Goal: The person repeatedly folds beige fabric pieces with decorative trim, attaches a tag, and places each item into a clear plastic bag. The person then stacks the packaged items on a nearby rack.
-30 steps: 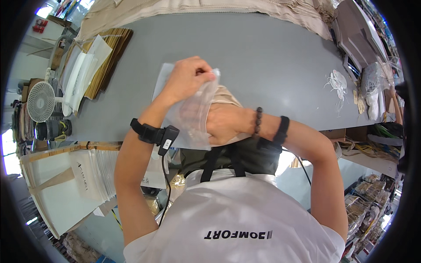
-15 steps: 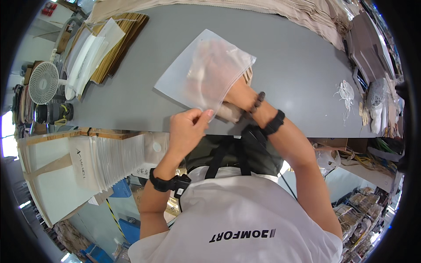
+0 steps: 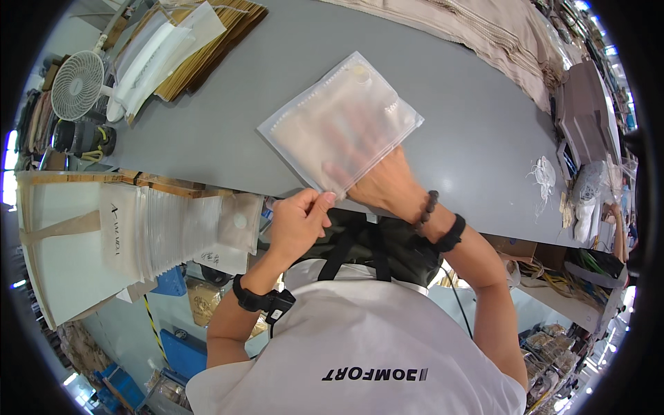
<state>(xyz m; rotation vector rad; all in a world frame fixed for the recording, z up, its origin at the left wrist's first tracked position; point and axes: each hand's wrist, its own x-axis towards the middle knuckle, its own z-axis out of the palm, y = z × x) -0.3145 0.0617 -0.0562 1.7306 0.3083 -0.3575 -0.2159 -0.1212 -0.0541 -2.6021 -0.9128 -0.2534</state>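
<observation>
A frosted zip bag (image 3: 311, 114) lies tilted over the grey table in front of me, beige folded fabric (image 3: 311, 131) showing through its film. At the bag's near corner, my left hand (image 3: 299, 220) is closed, thumb and forefinger pinching the edge of the opening. My right hand (image 3: 377, 176) reaches in through that opening. Its spread fingers show blurred through the film, flat against the fabric. Dark bands circle both wrists. Part of the fabric's outline is hard to make out behind the milky plastic.
Brown and white sheets (image 3: 207, 52) are piled at the back left near a white fan (image 3: 78, 85). Beige cloth (image 3: 477, 31) runs along the far edge. White threads (image 3: 543, 176) lie at the right. Below the left edge, a box holds many flat bags (image 3: 173, 225).
My right hand has moved deeper toward the near corner inside the bag, fingers now spread. The beige fabric lies flatter and fills the bag. My left hand keeps its pinch.
</observation>
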